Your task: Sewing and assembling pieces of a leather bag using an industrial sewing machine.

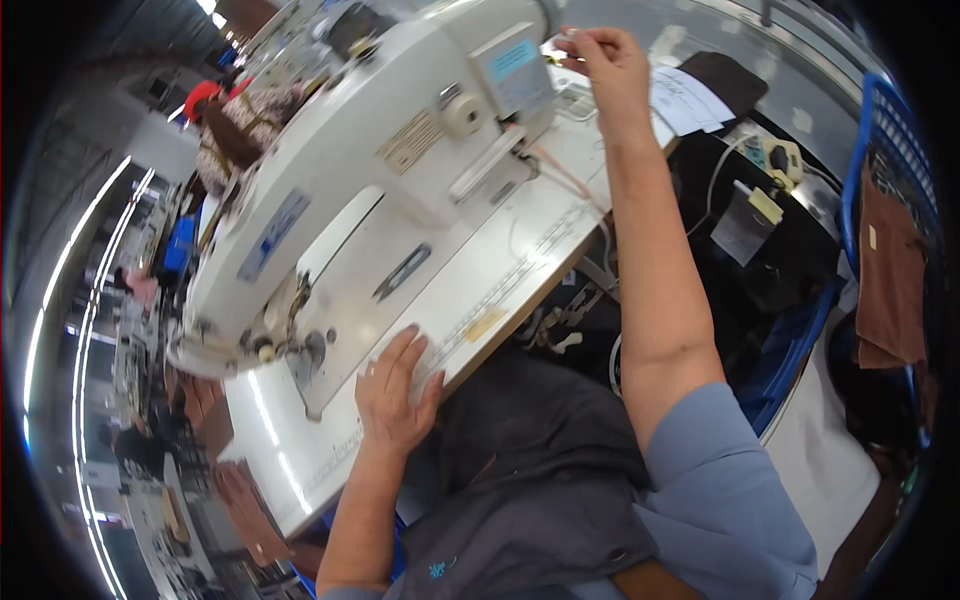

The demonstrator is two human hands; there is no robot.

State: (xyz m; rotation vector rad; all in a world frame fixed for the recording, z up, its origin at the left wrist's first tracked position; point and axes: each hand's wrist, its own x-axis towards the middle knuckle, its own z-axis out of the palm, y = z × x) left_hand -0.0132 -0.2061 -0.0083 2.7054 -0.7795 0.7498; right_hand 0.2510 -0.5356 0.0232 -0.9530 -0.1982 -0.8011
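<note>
While the left hand [395,395] rests palm down near the front edge of a glossy white tabletop [310,460], just below the middle of the frame, its fingers lie slightly spread with the thumb standing apart. The right hand [610,65] is raised at the upper right, beside the end of a large white metal sewing machine [400,130] that slants across the upper centre. Its fingers curl, the thumb and forefinger tips close together (something small and whitish shows there, but I cannot tell whether they pinch it). White sheets of paper [690,100] lie just right of that wrist. At the right edge of the frame, a flat brown cloth piece [890,270] hangs against a blue plastic lattice basket [868,130]. More reddish-brown cloth [250,515] sits at the lower left, beside the tabletop.
</note>
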